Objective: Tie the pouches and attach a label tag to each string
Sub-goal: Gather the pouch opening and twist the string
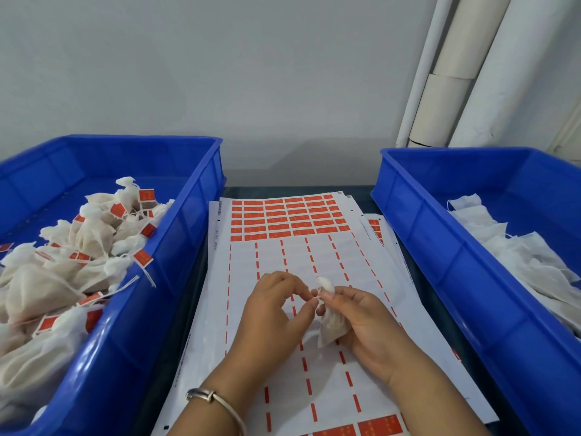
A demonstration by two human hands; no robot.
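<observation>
A metal bangle (213, 401) circles the left wrist. Above a glossy label sheet (283, 247), the right hand (367, 328) curls round a small, soft fabric pouch (331, 325), while the left hand (276, 313) pinches its thin string (316, 294) at the gathered neck. Rows of red rectangular labels (289, 218) fill the sheet's far end; their print is unreadable. Blue plastic bins (195, 221) flank the desk (361, 191): tagged pouches left, limp white ones right.

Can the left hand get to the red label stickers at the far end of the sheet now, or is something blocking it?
Probably yes. Nothing lies between the left hand and the red label stickers on the sheet. But its fingers pinch the string of the pouch that the right hand holds, so it must release first.
</observation>
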